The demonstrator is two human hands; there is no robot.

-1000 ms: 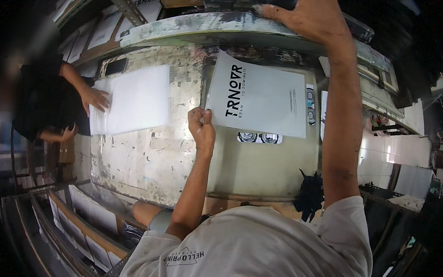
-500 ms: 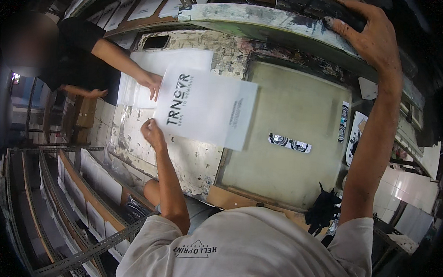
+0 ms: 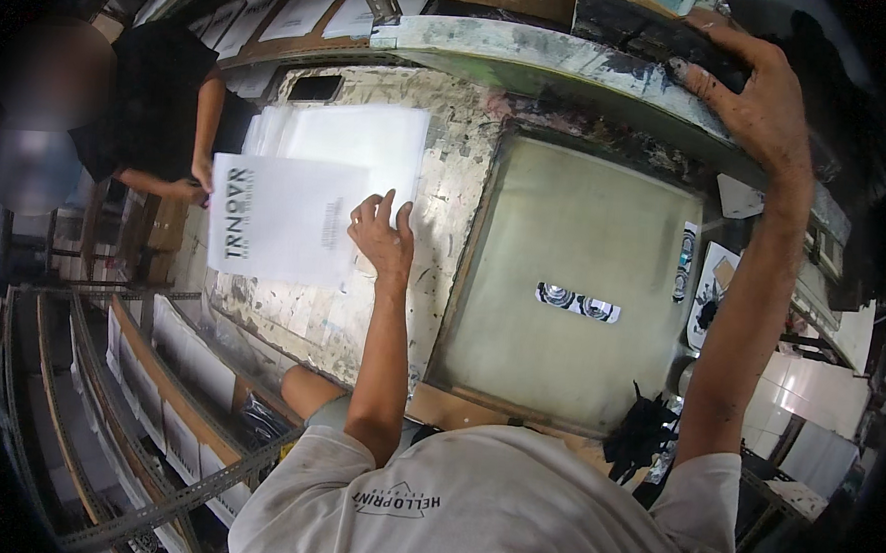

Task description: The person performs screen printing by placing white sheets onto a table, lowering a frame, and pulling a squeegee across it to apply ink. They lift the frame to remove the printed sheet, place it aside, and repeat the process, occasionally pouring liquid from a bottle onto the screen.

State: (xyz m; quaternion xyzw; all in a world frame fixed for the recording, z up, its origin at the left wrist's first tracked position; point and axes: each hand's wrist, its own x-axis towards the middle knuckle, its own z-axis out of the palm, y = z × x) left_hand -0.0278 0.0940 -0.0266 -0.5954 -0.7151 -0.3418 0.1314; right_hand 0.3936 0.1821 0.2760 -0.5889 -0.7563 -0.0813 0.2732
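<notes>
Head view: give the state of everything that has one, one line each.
Printed sheet: held at its left edge by a co-worker's hand
Left hand: open, near the sheet's right end
Right hand: curled around a dark bar
White sheets: stacked flat, partly covered
Phone: lying flat, screen dark
Frame: paint-stained
Table: chipped, stained
Patterned strips: lying on the pale board
Rack: loaded with sheets

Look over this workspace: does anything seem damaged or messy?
Yes. The tabletop looks worn, its pale surface chipped and blotched with dark patches. The pale bar across the far side is smeared with dark, paint-like stains. I see no obvious spill.
</notes>
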